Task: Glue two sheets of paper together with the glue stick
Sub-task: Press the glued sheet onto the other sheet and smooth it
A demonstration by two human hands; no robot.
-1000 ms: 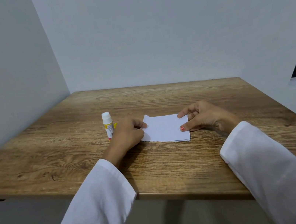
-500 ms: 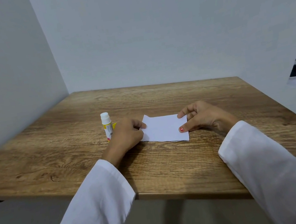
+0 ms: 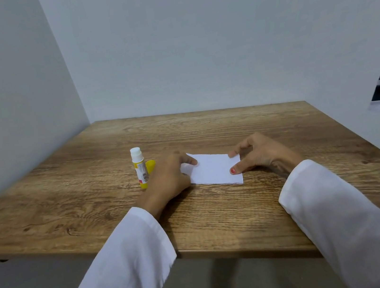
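On the tabletop (image 3: 206, 126), the paper (image 3: 214, 171) lies flat as one white rectangle, both hands on it; whether it is a single sheet or two stacked cannot be told from here. The left hand (image 3: 168, 179) rests on the paper's left end, its grip loose, a fingertip laid on the far left corner and nothing clasped. The right hand (image 3: 258, 155) sits at the paper's right end, fingers lightly bent, thumb and forefinger touching that edge without pinching it. Just left of the paper stands the glue stick (image 3: 139, 168), upright with its white end up, and a yellow cap (image 3: 150, 166) lies beside it, partly hidden by the left hand. The step looks like squaring or pressing the sheets; if glue is not yet on, the next move calls for the left hand to reach past the paper's left end for the stick while the right pins the paper. Bare wood runs well beyond the paper on every side, and the tabletop's near edge is well short of it.
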